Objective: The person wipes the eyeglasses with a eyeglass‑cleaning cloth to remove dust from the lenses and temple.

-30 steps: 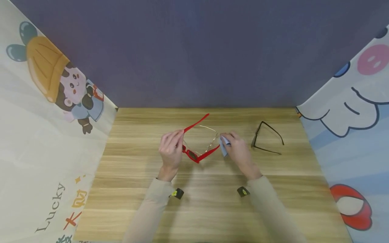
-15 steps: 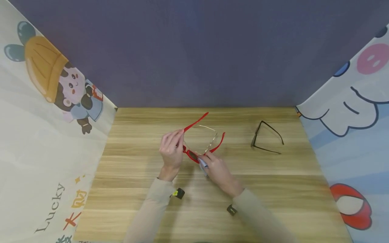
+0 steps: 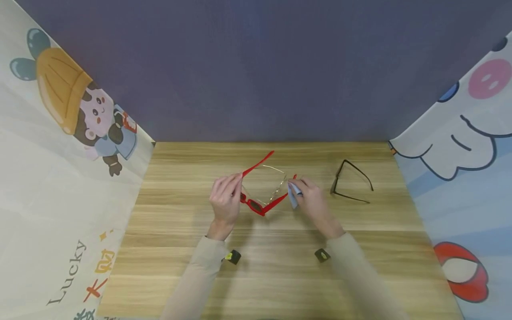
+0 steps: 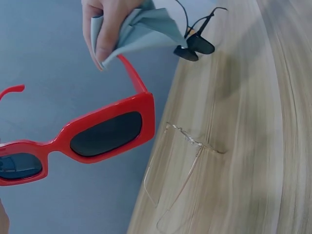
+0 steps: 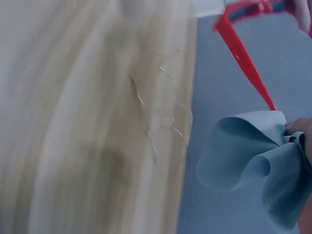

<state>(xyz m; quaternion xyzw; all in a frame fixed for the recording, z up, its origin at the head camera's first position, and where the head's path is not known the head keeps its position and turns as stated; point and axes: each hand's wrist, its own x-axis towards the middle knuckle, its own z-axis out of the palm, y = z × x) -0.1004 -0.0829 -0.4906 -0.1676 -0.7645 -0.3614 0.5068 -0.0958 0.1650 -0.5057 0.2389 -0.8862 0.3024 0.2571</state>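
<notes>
The right hand (image 3: 316,202), pinching the cloth (image 3: 294,196), had moved outward along the red glasses (image 4: 58,141). Above the gold glasses (image 4: 192,140), the left hand (image 3: 226,198) gripped the red glasses, temples pointing forward, long front slanting rightward and nearer.

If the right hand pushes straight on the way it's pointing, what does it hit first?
Likely the red sunglasses, whose nearer arm runs up to the cloth in the right hand, though depth is unclear.
</notes>
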